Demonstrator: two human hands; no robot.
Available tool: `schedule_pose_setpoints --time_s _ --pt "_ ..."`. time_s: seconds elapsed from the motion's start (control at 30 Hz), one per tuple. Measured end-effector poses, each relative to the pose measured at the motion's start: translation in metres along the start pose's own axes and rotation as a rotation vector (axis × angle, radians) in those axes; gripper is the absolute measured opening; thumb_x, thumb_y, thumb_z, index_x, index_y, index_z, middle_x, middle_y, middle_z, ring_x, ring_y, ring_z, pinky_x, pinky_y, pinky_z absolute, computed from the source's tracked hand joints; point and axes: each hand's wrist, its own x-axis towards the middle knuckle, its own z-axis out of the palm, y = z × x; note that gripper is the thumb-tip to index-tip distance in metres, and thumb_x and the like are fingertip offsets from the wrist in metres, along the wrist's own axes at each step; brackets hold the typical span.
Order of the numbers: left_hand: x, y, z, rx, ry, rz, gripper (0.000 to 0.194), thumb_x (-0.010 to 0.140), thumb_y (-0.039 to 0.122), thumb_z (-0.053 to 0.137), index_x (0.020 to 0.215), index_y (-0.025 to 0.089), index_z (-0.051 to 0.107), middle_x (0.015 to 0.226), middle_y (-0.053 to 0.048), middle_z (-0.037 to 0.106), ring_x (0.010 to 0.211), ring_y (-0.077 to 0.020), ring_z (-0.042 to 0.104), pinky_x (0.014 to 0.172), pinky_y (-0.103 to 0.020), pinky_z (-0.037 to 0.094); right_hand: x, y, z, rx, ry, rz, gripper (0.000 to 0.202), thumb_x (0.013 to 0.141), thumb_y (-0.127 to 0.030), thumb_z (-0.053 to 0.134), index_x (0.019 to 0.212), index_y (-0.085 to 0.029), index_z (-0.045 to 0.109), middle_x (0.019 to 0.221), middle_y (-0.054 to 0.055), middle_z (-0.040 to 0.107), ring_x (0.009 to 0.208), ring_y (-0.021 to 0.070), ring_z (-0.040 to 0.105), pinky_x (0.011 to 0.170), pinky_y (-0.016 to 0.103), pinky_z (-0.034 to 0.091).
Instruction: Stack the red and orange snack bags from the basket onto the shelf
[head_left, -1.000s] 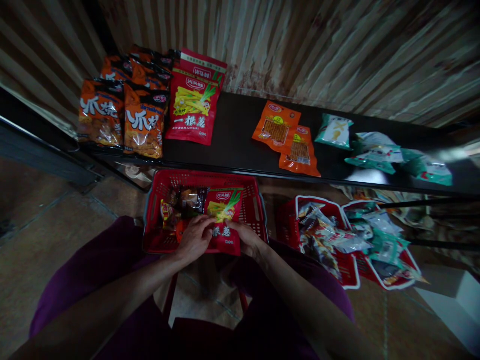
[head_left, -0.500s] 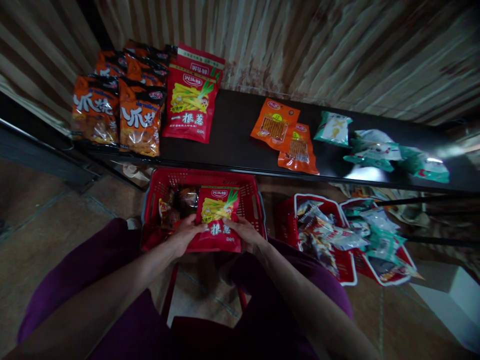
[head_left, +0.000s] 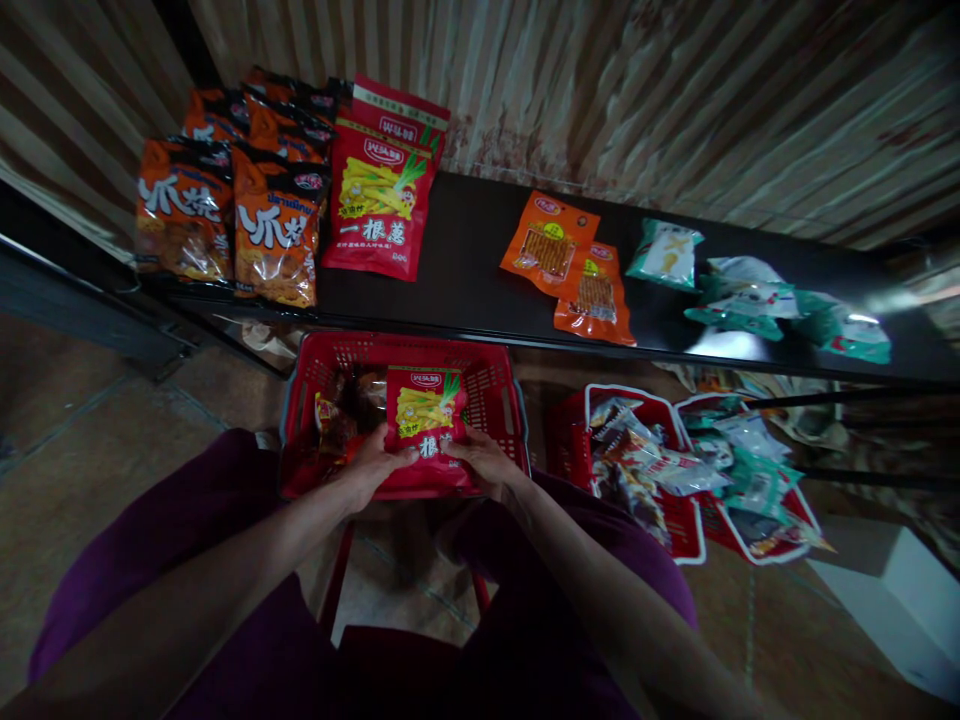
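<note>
Both hands hold one red snack bag with yellow pictures and a green leek on it, above a red basket. My left hand is closed on the bag's lower left edge. Its lower right side is gripped by my right hand. Inside the basket, left of the bag, lie a dark shiny package and a small red and yellow package. On the black shelf beyond, more red bags stand beside orange and black bags.
Flat orange packets and green and white packets lie on the shelf. Two more red baskets with packages sit below it at the right, near a white box. A red stool leg is between my knees.
The held bag has moved slightly up and left with both hands, and its top now leans further back. The whole view has shifted a little.
</note>
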Motion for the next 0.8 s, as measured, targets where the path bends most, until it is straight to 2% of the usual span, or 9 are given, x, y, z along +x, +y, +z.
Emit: schedule_pose_setpoints --time_s 0.1,0.2,0.43,0.67,0.73,0.8 --pt "-0.001 -0.001 0.001 0.044 0.053 -0.006 0.051 0.063 0.020 0.074 0.110 0.019 0.055 0.120 -0.009 0.063 0.107 -0.0221 0.061 0.097 -0.036 0.044 -0.001 -0.002 0.002 -0.008 0.052 0.003 0.039 0.054 -0.032 0.083 0.088 -0.019 0.067 0.080 0.002 0.074 0.077 0.0228 0.070 0.081 0.038 0.055" --pt "0.001 -0.003 0.001 0.047 0.042 0.007 0.050 0.066 0.023 0.073 0.113 0.020 0.056 0.118 -0.008 0.064 0.105 -0.0220 0.062 0.096 -0.036 0.045 -0.003 -0.004 0.004 0.005 0.094 0.038 0.037 0.054 -0.030 0.083 0.086 -0.020 0.067 0.079 0.003 0.074 0.080 0.0242 0.070 0.081 0.039 0.055" --pt "0.005 -0.008 0.000 0.096 0.080 0.006 0.058 0.062 0.018 0.075 0.116 0.021 0.056 0.118 -0.009 0.065 0.109 -0.0235 0.060 0.095 -0.036 0.045 -0.004 0.000 -0.004 -0.100 0.006 0.014 0.045 0.053 -0.029 0.083 0.094 -0.019 0.066 0.084 0.004 0.074 0.079 0.0225 0.070 0.080 0.038 0.054" --pt "0.002 -0.014 -0.005 0.172 -0.006 0.063 0.049 0.063 0.007 0.065 0.111 0.018 0.059 0.113 -0.007 0.068 0.102 -0.0206 0.063 0.092 -0.034 0.047 -0.002 0.013 -0.017 -0.240 -0.037 -0.046 0.043 0.055 -0.028 0.082 0.094 -0.017 0.066 0.087 0.005 0.074 0.082 0.0219 0.069 0.086 0.039 0.051" --pt "0.001 -0.018 -0.004 0.245 0.028 0.110 0.048 0.064 0.006 0.063 0.110 0.018 0.060 0.111 -0.007 0.069 0.103 -0.0212 0.063 0.093 -0.035 0.047 -0.003 0.016 -0.015 -0.291 -0.023 -0.092 0.044 0.054 -0.030 0.082 0.093 -0.018 0.066 0.087 0.004 0.073 0.082 0.0227 0.069 0.086 0.041 0.051" --pt "0.000 -0.023 -0.003 0.372 0.124 0.200 0.046 0.065 0.008 0.062 0.109 0.018 0.059 0.113 -0.007 0.068 0.109 -0.0235 0.060 0.098 -0.037 0.043 -0.003 0.017 -0.011 -0.280 -0.030 -0.168 0.044 0.053 -0.032 0.083 0.092 -0.020 0.066 0.086 0.003 0.073 0.081 0.0236 0.069 0.085 0.042 0.051"
